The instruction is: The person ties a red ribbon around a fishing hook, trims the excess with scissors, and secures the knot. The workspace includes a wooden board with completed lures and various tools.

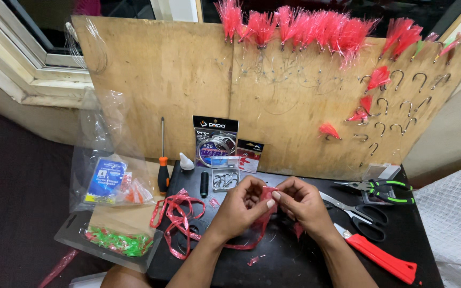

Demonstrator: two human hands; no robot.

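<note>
Green and red shreds (118,242) lay in a clear packet at the far left, beside an orange-handled screwdriver (163,170); a tangle of red ribbon (180,216) sprawled on the black table (294,261); the left hand (241,205) and right hand (302,202) met at the middle, fingertips pinched together on a small piece of red film (269,193); to the right lay scissors (356,210), green-handled pliers (385,189) and a red knife (382,258); hooks hung on the plywood board (177,80) behind.

Home fishing-lure workbench, plywood board (188,80) hung with hooks (401,101) and red-feathered lures (294,26), pliers (385,189), scissors (358,213)
</note>
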